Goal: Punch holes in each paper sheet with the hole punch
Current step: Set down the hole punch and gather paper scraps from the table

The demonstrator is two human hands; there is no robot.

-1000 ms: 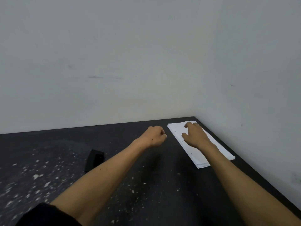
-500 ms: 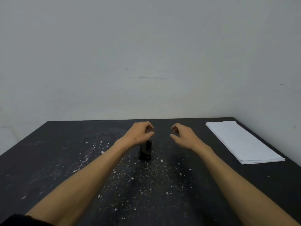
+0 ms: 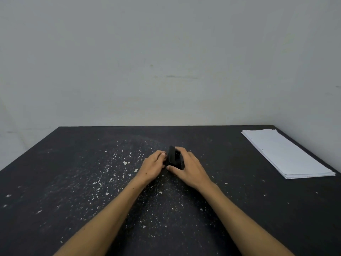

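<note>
At the frame's centre, the left hand (image 3: 154,168) and right hand (image 3: 190,168) curl around the small black hole punch (image 3: 173,158) on the table (image 3: 55,182). It looks rigid and compact, best gripped by its sides. The limp, light paper stack (image 3: 287,154) lies at the right edge.

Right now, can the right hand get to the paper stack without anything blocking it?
Probably yes. The right hand grips the hole punch with the left hand; the paper stack lies off to its right, with only bare table between. It must release the punch first.
</note>
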